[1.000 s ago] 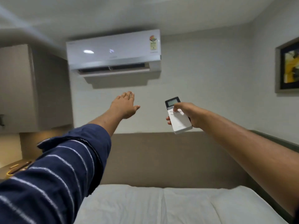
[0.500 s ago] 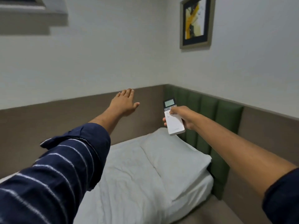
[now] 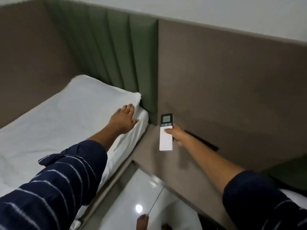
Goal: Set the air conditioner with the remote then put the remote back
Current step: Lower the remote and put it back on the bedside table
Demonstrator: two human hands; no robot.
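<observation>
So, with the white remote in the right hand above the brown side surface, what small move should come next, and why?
Probably lower the right hand and lay the white remote with the grey display flat on the brown bedside surface: it hangs just above it, gripped.

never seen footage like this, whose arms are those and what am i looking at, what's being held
There is no machine here. One wide-angle camera is worn on a person's head and looks forward and down, so the two arms reaching into the picture are that person's own.

The right hand holds a white air conditioner remote with a small screen at its top, thumb on its face, above a brown bedside ledge. The left hand is open and empty, spread out over the bed and its white pillow. Both arms wear dark blue striped sleeves.

Behind the bed is a green padded headboard beside a brown wall panel. Glossy white floor shows below, with the person's toes at the bottom edge.
</observation>
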